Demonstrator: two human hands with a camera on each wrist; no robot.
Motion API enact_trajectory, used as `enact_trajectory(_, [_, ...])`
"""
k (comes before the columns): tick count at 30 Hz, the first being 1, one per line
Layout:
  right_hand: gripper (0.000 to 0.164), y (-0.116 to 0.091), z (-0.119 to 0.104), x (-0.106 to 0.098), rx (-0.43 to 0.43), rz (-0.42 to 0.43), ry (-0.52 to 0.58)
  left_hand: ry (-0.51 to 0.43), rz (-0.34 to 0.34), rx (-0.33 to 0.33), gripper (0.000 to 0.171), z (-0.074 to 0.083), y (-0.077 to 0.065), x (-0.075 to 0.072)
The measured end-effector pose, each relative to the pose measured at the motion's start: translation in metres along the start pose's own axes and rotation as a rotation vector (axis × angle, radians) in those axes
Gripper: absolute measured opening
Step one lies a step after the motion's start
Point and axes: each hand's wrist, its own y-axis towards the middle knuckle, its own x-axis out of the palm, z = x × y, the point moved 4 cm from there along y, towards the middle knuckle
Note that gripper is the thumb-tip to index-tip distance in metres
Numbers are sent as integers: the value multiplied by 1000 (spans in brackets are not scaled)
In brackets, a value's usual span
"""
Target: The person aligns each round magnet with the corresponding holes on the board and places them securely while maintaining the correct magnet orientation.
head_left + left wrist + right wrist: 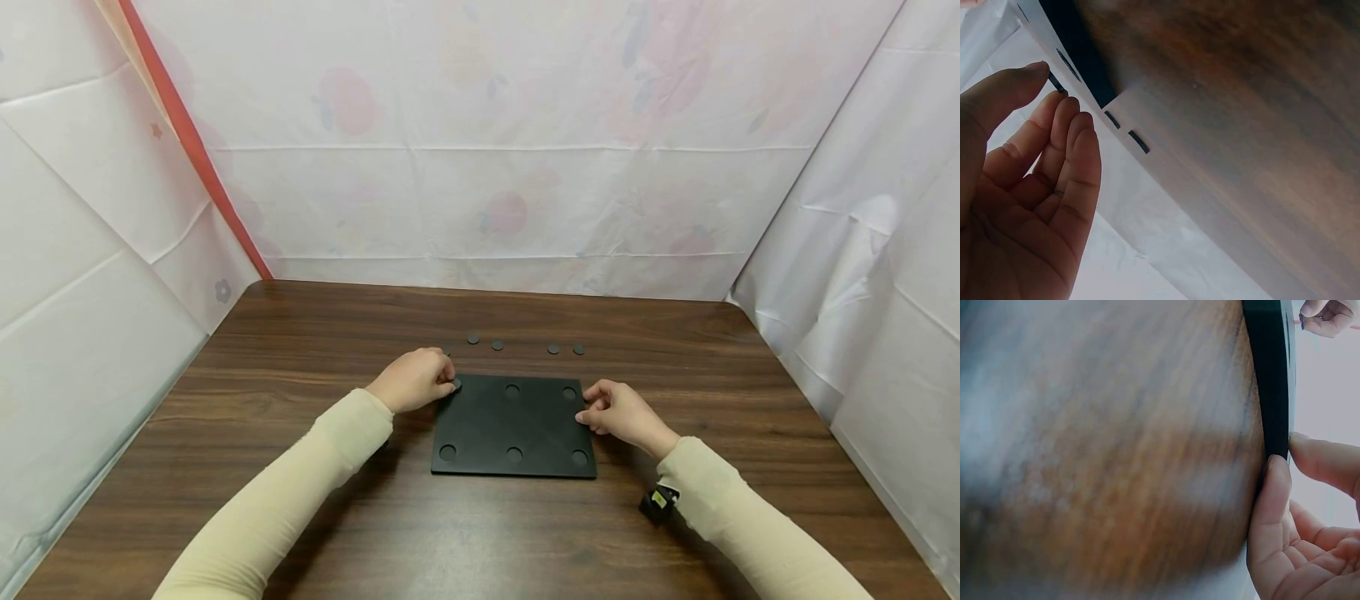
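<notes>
A flat black board with round shallow recesses lies on the table. At its far left corner my left hand pinches a small dark disc between thumb and fingertips, held on edge in the left wrist view. The recess at that corner is hidden by the hand. On the opposite side, my right hand grips the board's right edge, thumb on the top face and a finger against the side. The other visible recesses, such as the near middle one, hold no disc.
Beyond the board several loose dark discs lie in a rough row, among them one disc left of centre and another at the right end. The brown wooden table reaches back to a white patterned curtain.
</notes>
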Motion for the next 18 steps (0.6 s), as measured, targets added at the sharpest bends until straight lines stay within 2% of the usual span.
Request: enact_trajectory(18, [41,1,3,0,-1,-6,18,54,17,35,10,0,3,5])
